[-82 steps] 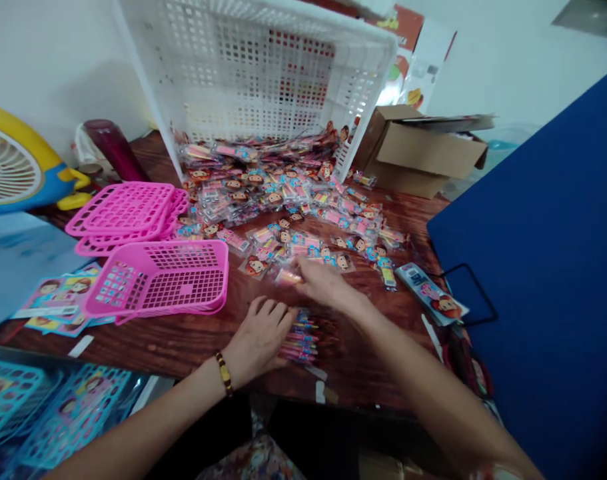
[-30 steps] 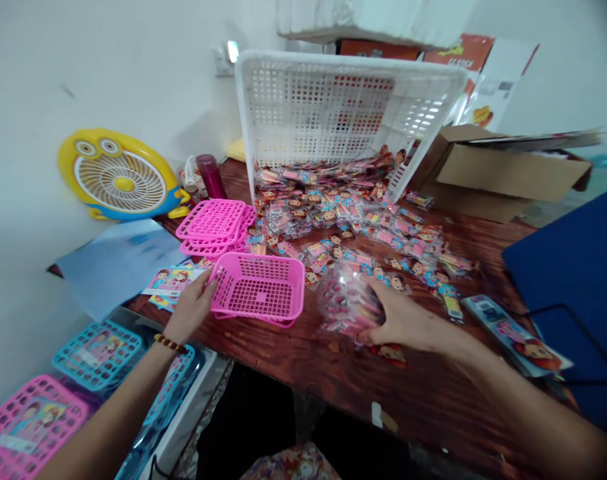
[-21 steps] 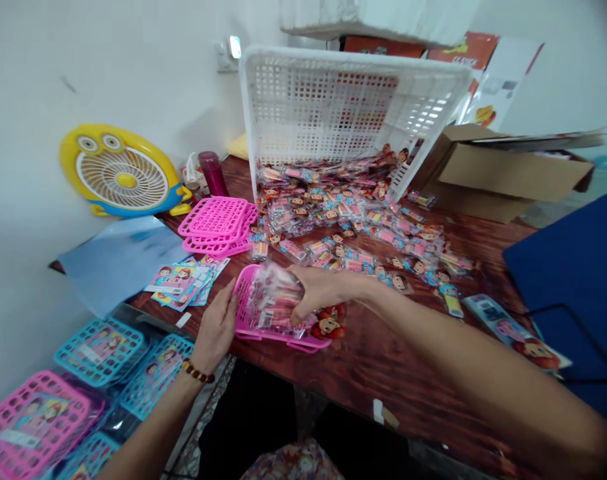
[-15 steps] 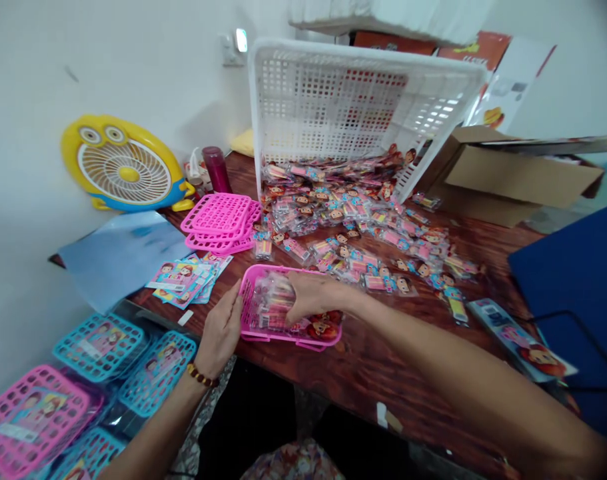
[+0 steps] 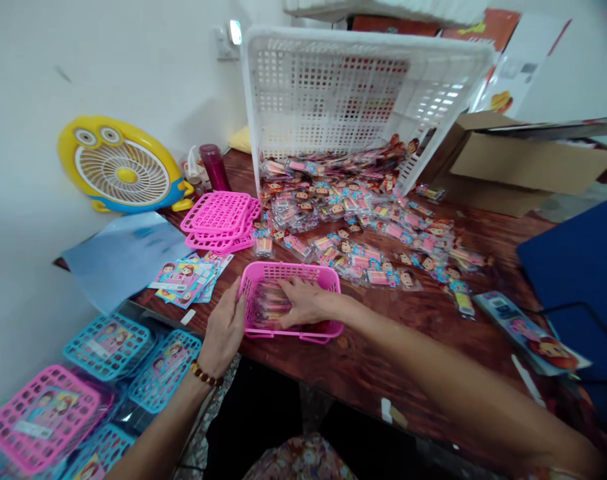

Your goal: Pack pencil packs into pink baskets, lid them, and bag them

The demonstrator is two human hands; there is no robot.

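A small pink plastic basket (image 5: 293, 268) stands at the front edge of the dark wooden table. My left hand (image 5: 224, 327), with a beaded bracelet at its wrist, holds the basket's left end. Inside the basket, my right hand (image 5: 306, 303) lies palm down with fingers spread, pressing on clear-wrapped packets (image 5: 266, 303) of coloured sticks. The hand and forearm partly hide these packets. Just behind the basket spreads a heap of similar packets (image 5: 353, 207) with cartoon-girl heads, spilling from a tipped white crate (image 5: 248, 87).
Pink lattice lids (image 5: 218, 213) and printed cards (image 5: 180, 280) lie to the left, near a yellow fan (image 5: 128, 175) and a dark red bottle (image 5: 214, 168). Filled, lidded baskets (image 5: 108, 337) sit lower left. A cardboard box (image 5: 528, 167) and a flat package (image 5: 533, 333) are at right.
My right hand has sunk lower into the basket, and the packets under it now lie deeper and flatter. My left hand stays at the basket's end. The view has shifted slightly.
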